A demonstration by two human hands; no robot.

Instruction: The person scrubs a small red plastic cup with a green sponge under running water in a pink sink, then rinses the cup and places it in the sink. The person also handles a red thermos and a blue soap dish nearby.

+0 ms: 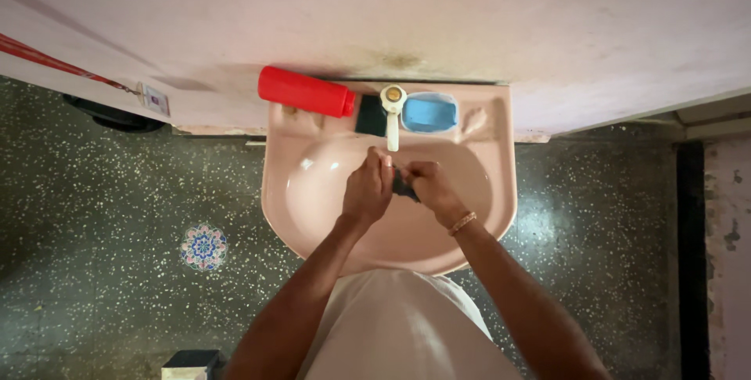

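A: Head view, from the left. What lay on the sink's back ledge?

B: One red bottle (pixel 306 91) on its side, one dark sponge (pixel 370 115), one cream tap (pixel 392 116) in the middle, then one blue soap dish (pixel 429 112).

A: And in the pink basin (pixel 313 192)?

B: Two hands, meeting under the tap. The left hand (pixel 368 190) was curled closed, and the right hand (pixel 432 187) was closed too; one small dark object (pixel 404 186) sat clamped between them.

A: Anything on the wrists?

B: One bangle (pixel 462 223), on the right. One floral sticker (pixel 203 246) was on the speckled floor (pixel 117 216).
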